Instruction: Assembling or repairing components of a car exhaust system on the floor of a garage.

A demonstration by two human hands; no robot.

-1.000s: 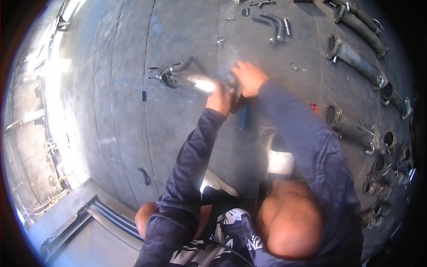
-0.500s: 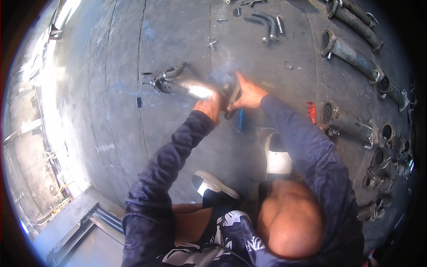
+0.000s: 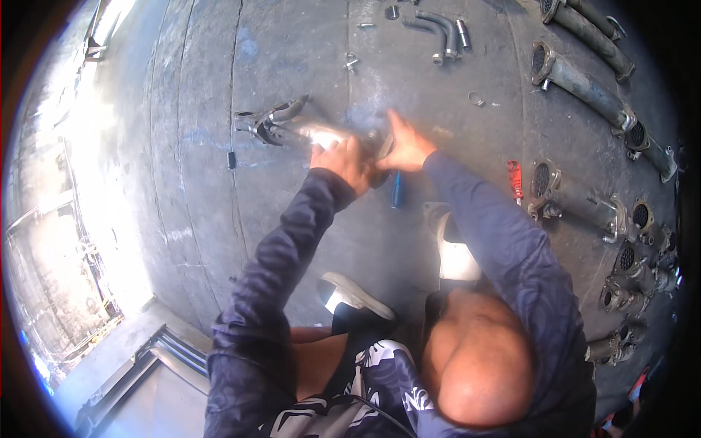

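A shiny metal cylinder [image 3: 315,133] with a flange and a curved pipe branch at its left end lies on its side on the grey floor. My left hand [image 3: 347,162] is closed over its body near the right end. At that end, my right hand [image 3: 407,146] grips the flange, index finger stretched out and thumb toward my left hand. Both hands partly hide the flange. Just below the right hand, the blue handle [image 3: 396,191] of a tool rests on the floor, its upper part hidden.
Flanged metal tubes [image 3: 584,91] with perforated ends line the right side. A red-handled tool [image 3: 515,180] lies near them. Bent pipes [image 3: 442,36], a clamp [image 3: 476,98] and small fittings [image 3: 351,62] are at the back. A small black piece [image 3: 232,160] lies left; a metal-framed panel [image 3: 157,379] stands lower left.
My left hand has shifted slightly and its fingers now lie further over the cylinder. The right hand stays at the flange, turned a little. The view has shifted slightly.
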